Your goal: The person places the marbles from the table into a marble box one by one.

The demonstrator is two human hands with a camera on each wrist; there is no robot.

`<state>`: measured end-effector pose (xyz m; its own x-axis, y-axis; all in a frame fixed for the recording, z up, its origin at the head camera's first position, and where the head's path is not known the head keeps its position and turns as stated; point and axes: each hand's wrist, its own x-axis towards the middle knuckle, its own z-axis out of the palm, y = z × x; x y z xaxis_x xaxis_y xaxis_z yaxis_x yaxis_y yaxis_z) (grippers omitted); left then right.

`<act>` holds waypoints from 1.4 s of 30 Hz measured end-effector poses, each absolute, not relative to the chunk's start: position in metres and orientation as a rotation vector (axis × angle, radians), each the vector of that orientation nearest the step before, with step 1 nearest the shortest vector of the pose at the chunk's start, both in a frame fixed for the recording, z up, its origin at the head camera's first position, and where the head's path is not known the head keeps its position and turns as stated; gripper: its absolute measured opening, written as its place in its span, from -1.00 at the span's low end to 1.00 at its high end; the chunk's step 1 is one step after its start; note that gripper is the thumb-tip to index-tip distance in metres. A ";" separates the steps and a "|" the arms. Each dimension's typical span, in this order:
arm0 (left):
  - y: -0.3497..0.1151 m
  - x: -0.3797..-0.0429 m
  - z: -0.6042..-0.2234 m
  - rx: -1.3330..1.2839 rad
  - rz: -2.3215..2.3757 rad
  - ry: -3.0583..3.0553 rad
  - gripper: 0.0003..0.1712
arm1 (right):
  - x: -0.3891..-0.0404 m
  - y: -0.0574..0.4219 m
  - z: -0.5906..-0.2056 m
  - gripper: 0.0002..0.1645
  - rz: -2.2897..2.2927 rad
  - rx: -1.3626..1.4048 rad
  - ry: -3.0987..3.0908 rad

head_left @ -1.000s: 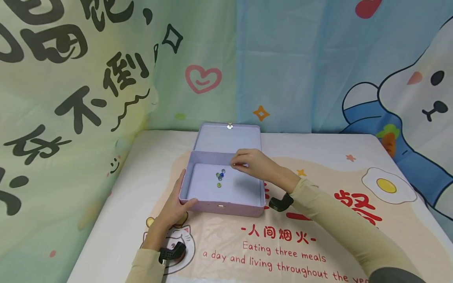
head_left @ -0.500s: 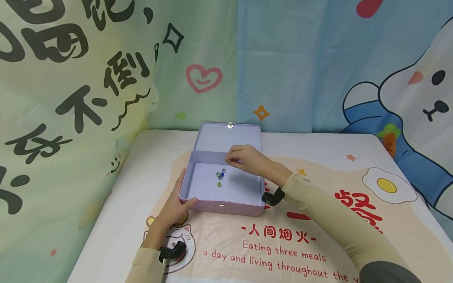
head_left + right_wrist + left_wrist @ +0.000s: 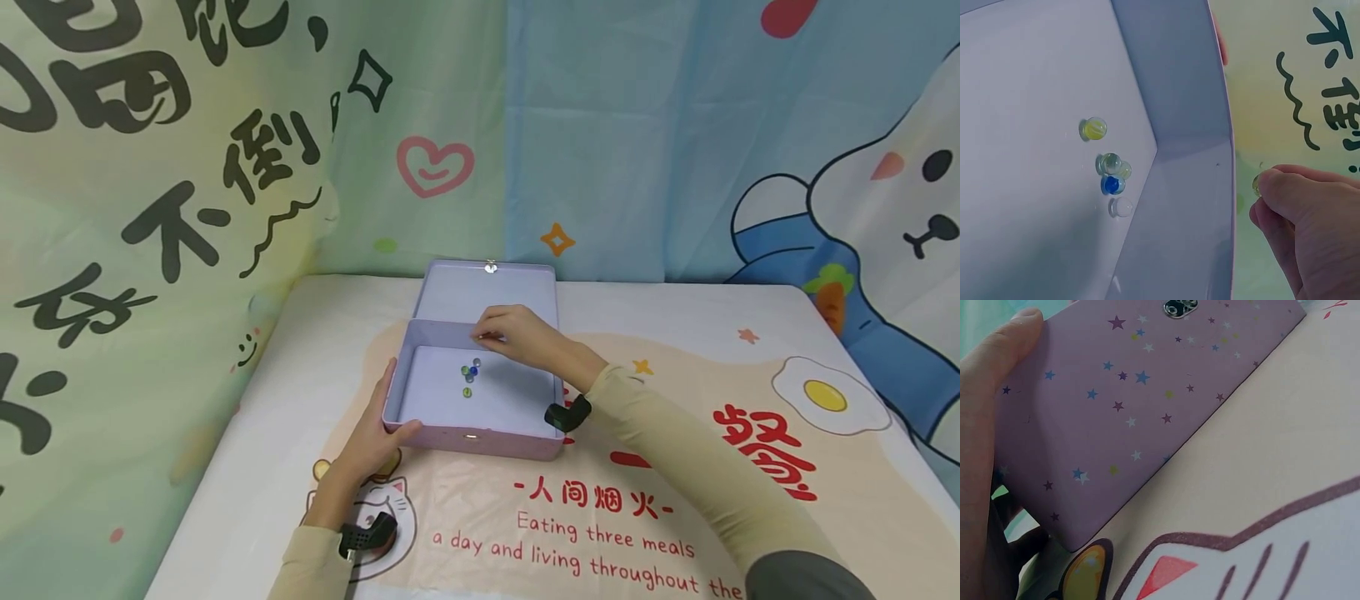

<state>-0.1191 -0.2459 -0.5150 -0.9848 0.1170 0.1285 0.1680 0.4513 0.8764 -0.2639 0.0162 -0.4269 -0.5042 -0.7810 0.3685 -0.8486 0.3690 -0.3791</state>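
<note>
In the right hand (image 3: 1313, 219), only wrist view resolves a likely marble (image 3: 1256, 185)

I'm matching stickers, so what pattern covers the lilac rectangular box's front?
Box front shows scattered multicoloured stars, clearest in left wrist view.

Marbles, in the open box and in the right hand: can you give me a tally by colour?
Blue marble: 1
Clear-looking marbles: 2
Yellow-green marbles: 2
Held marble, yellowish but mostly hidden by the right hand: 1
Total: 6
</note>
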 end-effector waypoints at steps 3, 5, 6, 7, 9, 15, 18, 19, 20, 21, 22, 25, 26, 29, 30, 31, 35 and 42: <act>-0.246 -0.119 -0.515 -0.257 -1.592 -2.641 0.18 | -0.267 0.015 -0.431 -0.85 0.828 1.485 -2.486; -0.246 -0.120 -0.515 -0.253 -1.590 -2.645 0.17 | -0.268 0.014 -0.433 -0.85 0.842 1.477 -2.487; -0.246 -0.120 -0.515 -0.254 -1.590 -2.646 0.17 | -0.269 0.014 -0.434 -0.85 0.848 1.473 -2.489; -0.246 -0.120 -0.515 -0.252 -1.593 -2.645 0.17 | -0.270 0.013 -0.435 -0.84 0.854 1.465 -2.494; -0.245 -0.120 -0.515 -0.243 -1.595 -2.649 0.17 | -0.271 0.013 -0.436 -0.84 0.863 1.451 -2.502; -0.245 -0.120 -0.515 -0.250 -1.606 -2.638 0.17 | -0.274 0.010 -0.443 -0.82 0.916 1.407 -2.500; -0.245 -0.120 -0.514 -0.248 -1.603 -2.643 0.16 | -0.275 0.008 -0.448 -0.83 0.943 1.396 -2.486; -0.245 -0.119 -0.514 -0.248 -1.603 -2.642 0.16 | -0.275 0.008 -0.450 -0.83 0.947 1.398 -2.482; -0.244 -0.119 -0.513 -0.246 -1.607 -2.641 0.16 | -0.275 0.007 -0.452 -0.84 0.952 1.399 -2.481; -0.244 -0.119 -0.513 -0.241 -1.607 -2.644 0.16 | -0.275 0.007 -0.454 -0.84 0.954 1.401 -2.483; -0.244 -0.119 -0.513 -0.238 -1.610 -2.642 0.16 | -0.275 0.006 -0.455 -0.84 0.955 1.406 -2.485; -0.244 -0.119 -0.512 -0.236 -1.620 -2.635 0.16 | -0.274 0.005 -0.460 -0.86 0.931 1.433 -2.493; -0.244 -0.119 -0.512 -0.236 -1.624 -2.632 0.16 | -0.274 0.004 -0.461 -0.86 0.925 1.444 -2.493; -0.244 -0.119 -0.512 -0.248 -1.629 -2.629 0.16 | -0.273 0.004 -0.464 -0.87 0.893 1.456 -2.502; -0.244 -0.119 -0.513 -0.250 -1.628 -2.630 0.16 | -0.273 0.003 -0.464 -0.87 0.878 1.456 -2.510; -0.244 -0.119 -0.513 -0.251 -1.623 -2.633 0.16 | -0.272 0.003 -0.465 -0.87 0.864 1.453 -2.524; -0.244 -0.119 -0.512 -0.238 -1.603 -2.649 0.16 | -0.271 0.002 -0.465 -0.85 0.778 1.451 -2.602; -0.243 -0.118 -0.511 -0.229 -1.610 -2.659 0.16 | -0.269 0.003 -0.468 -0.84 0.704 1.470 -2.663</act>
<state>-0.1180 -0.2433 -0.5110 -0.9889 0.1127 0.0967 0.1379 0.4557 0.8794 -0.2689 0.0031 -0.4679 -0.5562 -0.7989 0.2288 -0.8077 0.4548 -0.3753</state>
